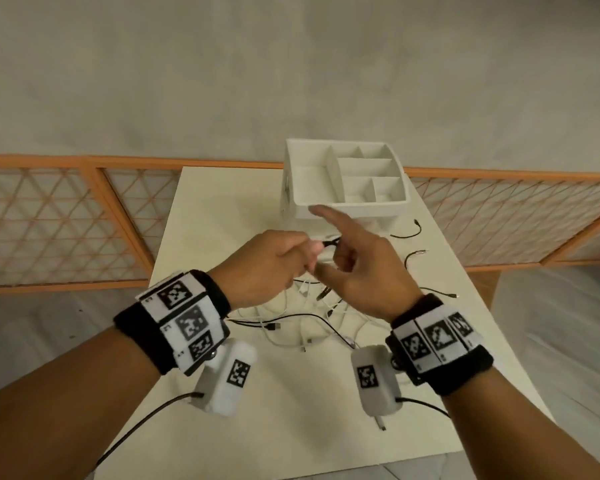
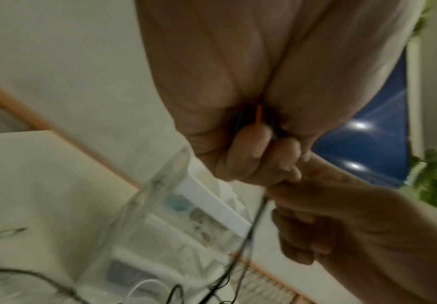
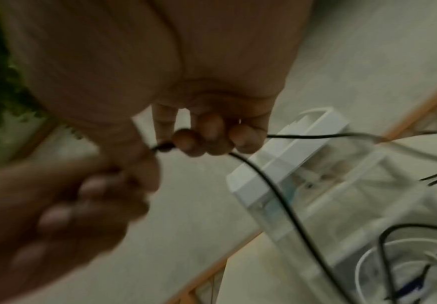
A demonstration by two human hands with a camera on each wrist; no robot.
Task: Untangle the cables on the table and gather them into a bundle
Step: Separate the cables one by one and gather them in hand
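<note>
A tangle of white and black cables (image 1: 309,320) lies in the middle of the white table (image 1: 205,209). Both hands meet just above it. My left hand (image 1: 302,254) is curled in a fist and grips one end of a black cable (image 1: 331,241); the left wrist view shows its fingers (image 2: 259,156) bent tight. My right hand (image 1: 340,258) holds the same black cable (image 3: 264,176) under its curled fingers (image 3: 212,135), with the index finger (image 1: 326,214) stretched out. The cable hangs down from the hands to the tangle.
A white organizer box (image 1: 347,181) with several compartments stands at the table's far edge, just beyond the hands. Two short black cables (image 1: 407,232) (image 1: 414,256) lie apart on the right. An orange lattice railing (image 1: 66,216) runs behind the table.
</note>
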